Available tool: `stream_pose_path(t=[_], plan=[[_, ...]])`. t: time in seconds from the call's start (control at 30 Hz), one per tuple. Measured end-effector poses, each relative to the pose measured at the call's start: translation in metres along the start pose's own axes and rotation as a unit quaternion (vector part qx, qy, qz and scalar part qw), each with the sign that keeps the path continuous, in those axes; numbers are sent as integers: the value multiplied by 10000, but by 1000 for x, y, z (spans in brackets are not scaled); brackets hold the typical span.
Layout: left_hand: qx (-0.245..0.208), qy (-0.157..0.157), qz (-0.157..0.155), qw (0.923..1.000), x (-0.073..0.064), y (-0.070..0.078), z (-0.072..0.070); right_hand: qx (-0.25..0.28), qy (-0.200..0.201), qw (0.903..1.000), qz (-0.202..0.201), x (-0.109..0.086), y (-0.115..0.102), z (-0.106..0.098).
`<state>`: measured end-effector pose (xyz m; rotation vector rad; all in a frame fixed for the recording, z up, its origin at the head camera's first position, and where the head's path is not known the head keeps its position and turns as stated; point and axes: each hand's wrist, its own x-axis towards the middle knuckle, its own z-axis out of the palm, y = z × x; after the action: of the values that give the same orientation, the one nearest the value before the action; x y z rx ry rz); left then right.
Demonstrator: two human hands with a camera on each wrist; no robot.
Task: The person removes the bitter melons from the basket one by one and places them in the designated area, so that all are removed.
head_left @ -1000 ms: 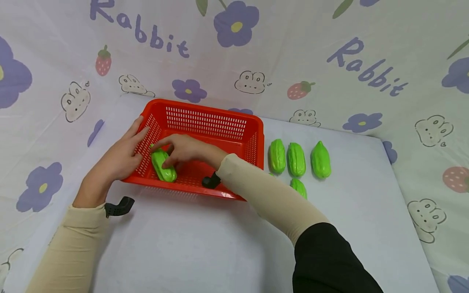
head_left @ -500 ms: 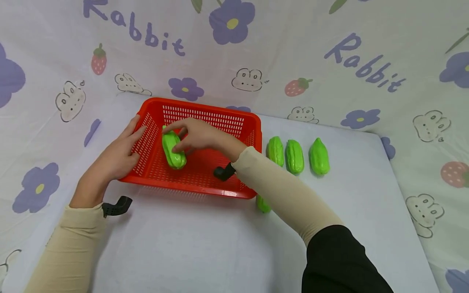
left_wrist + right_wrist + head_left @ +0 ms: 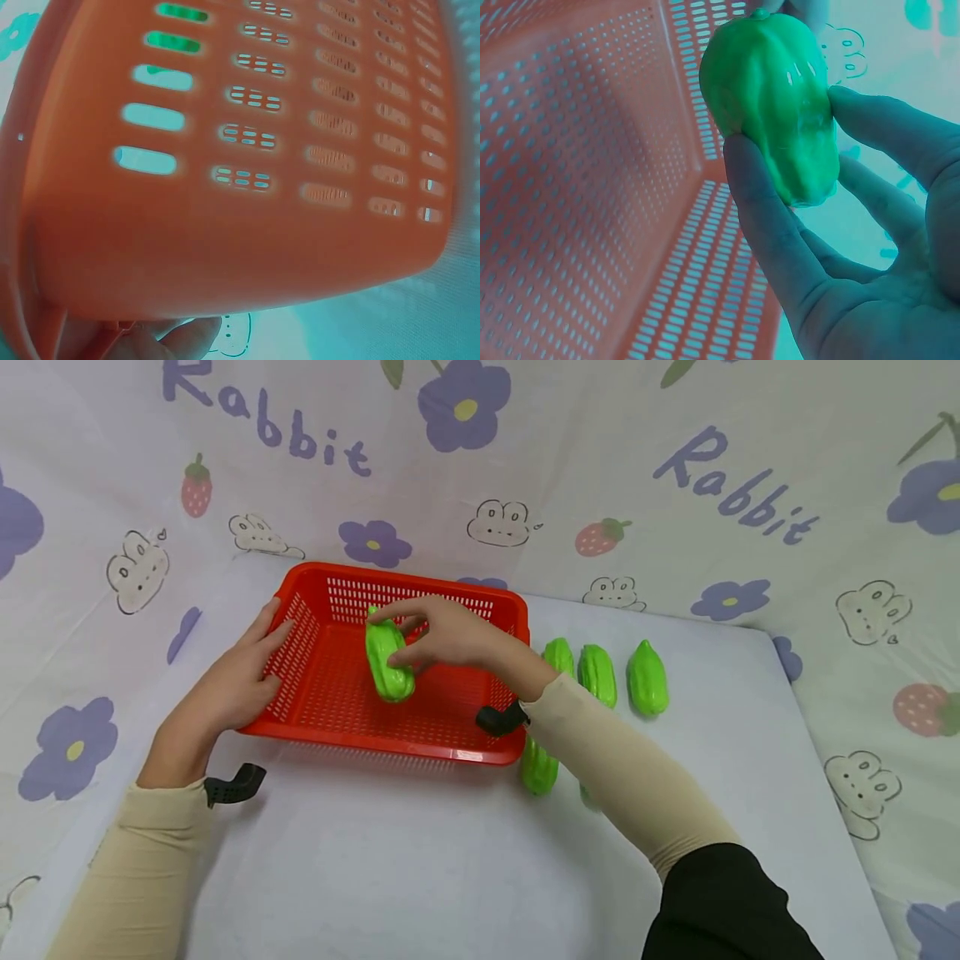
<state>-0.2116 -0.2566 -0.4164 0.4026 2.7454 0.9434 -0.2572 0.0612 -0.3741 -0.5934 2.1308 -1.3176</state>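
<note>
My right hand [image 3: 450, 631] pinches a glossy green ribbed fruit [image 3: 388, 662] between thumb and fingers, above the floor of a red plastic basket [image 3: 337, 743]. In the right wrist view, the fruit [image 3: 772, 105] tilts with its small nub at the top, and fingertips press its sides. My left hand [image 3: 221, 689] grips the basket's left end, with some fingers over the rim. In the left wrist view, the slotted basket wall [image 3: 187, 240] fills most of the picture, and fingers [image 3: 191, 337] show below its edge.
Right of the basket, several similar green fruits lie on the white table [image 3: 360, 860], including one fruit [image 3: 647, 679] at the far right and another [image 3: 538, 768] by the front corner. My right sleeve [image 3: 622, 768] partly covers others. A printed cloth [image 3: 420, 485] hangs behind.
My right hand has lifted the green fruit from the basket's left end and carried it right, toward the basket's middle. The left hand stays at the basket's left end.
</note>
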Motion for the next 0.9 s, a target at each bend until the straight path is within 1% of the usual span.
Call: stream_pose_path(t=[0.13,0.3,0.6,0.77,0.9], plan=[[-4,-26,14,10000,0,-1,1,-183,183,9997,-23,-13,1,-7],[37,-33,57,10000,0,-2,1,-263,386,9989,-94,-28,4,-16],[58,-17,105,9999,-1,-3,1,-296,565,9979,-130,-48,11,-26],[70,-11,41,10000,-2,-4,2,-232,570,9980,-168,-55,12,-29],[56,-9,46,10000,-2,-3,3,-274,598,9976,-209,-62,14,-32]])
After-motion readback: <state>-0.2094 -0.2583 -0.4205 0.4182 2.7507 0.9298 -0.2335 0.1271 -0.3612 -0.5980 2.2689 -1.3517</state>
